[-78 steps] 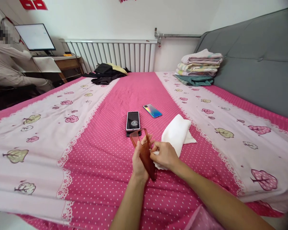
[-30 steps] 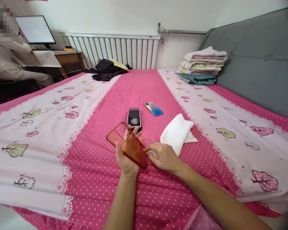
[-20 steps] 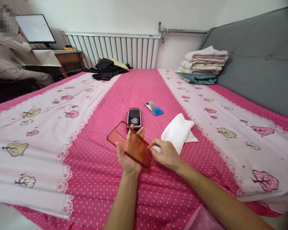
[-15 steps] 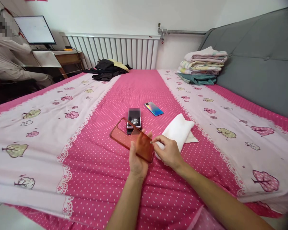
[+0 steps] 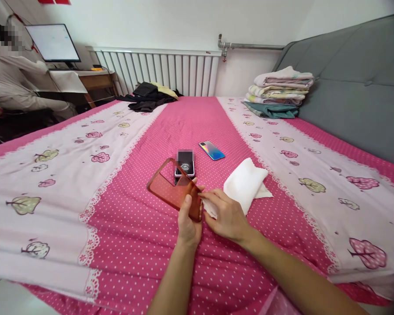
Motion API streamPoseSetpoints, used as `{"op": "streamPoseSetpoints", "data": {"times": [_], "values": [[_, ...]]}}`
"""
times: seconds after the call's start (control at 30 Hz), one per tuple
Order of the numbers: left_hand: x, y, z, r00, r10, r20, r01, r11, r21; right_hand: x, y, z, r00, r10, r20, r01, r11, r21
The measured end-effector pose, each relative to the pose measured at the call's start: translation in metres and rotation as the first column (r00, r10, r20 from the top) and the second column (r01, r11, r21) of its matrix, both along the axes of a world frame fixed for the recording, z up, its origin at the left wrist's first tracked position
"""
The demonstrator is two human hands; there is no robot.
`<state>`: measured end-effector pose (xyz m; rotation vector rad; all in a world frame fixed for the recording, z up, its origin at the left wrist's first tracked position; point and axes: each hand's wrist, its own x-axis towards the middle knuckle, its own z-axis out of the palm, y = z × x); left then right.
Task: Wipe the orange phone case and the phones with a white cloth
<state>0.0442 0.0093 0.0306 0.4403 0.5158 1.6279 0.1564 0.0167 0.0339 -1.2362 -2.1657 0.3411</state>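
A translucent orange-brown phone case with a large camera cutout is tilted above the bed. My left hand grips its lower right end, thumb on the near side and fingers behind. My right hand is at the case's right end, fingertips touching its edge. Between its thumb and forefinger shows a corner of a white cloth, the rest of which lies on the bed. A dark phone with a round emblem lies just behind the case, partly covered by it. Farther back lies a blue-rainbow phone.
The bed has a pink dotted sheet. Folded fabrics are stacked by the grey headboard. Dark clothes lie at the far edge, before a radiator. At the left, a person sits at a desk with a monitor.
The case has turned slightly and shifted left in my left hand. My right hand has moved left along its end, fingers now more spread, with more white cloth showing between them.
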Motion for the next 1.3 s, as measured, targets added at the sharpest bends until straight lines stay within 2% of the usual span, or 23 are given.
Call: {"op": "streamPoseSetpoints", "data": {"times": [0.13,0.3,0.5,0.67,0.8,0.97,1.17,1.3], "values": [[0.005,-0.001,-0.005,0.998,0.024,-0.056,-0.022,0.999,0.024,0.0,0.001,0.0,0.998,-0.053,0.022,0.055,0.997,-0.059],[0.007,-0.003,-0.008,0.99,0.042,-0.136,-0.038,0.999,0.034,0.001,0.003,0.007,0.998,-0.066,-0.013,0.063,0.984,-0.164],[0.006,-0.004,-0.007,0.992,0.01,-0.129,-0.003,0.999,0.049,0.008,0.006,0.01,0.981,0.0,-0.195,-0.067,0.938,-0.339],[0.005,-0.004,-0.006,0.993,-0.005,-0.118,0.011,0.999,0.047,0.01,0.008,0.009,0.968,0.07,-0.241,-0.163,0.906,-0.39],[0.004,-0.003,-0.003,0.996,-0.002,-0.084,0.006,0.999,0.038,0.01,0.006,0.012,0.948,0.12,-0.294,-0.212,0.929,-0.304],[0.004,-0.003,0.0,0.998,-0.011,-0.054,0.013,1.0,0.025,0.013,0.008,0.013,0.923,0.072,-0.378,-0.106,0.992,-0.069],[0.007,-0.004,-0.001,0.995,-0.007,-0.096,0.013,0.998,0.057,0.013,0.009,0.003,0.959,0.119,-0.259,-0.085,0.987,0.14],[0.008,-0.005,-0.003,0.995,-0.013,-0.1,0.022,0.995,0.092,0.01,0.008,-0.002,0.978,0.044,-0.205,0.002,0.976,0.219]]}}
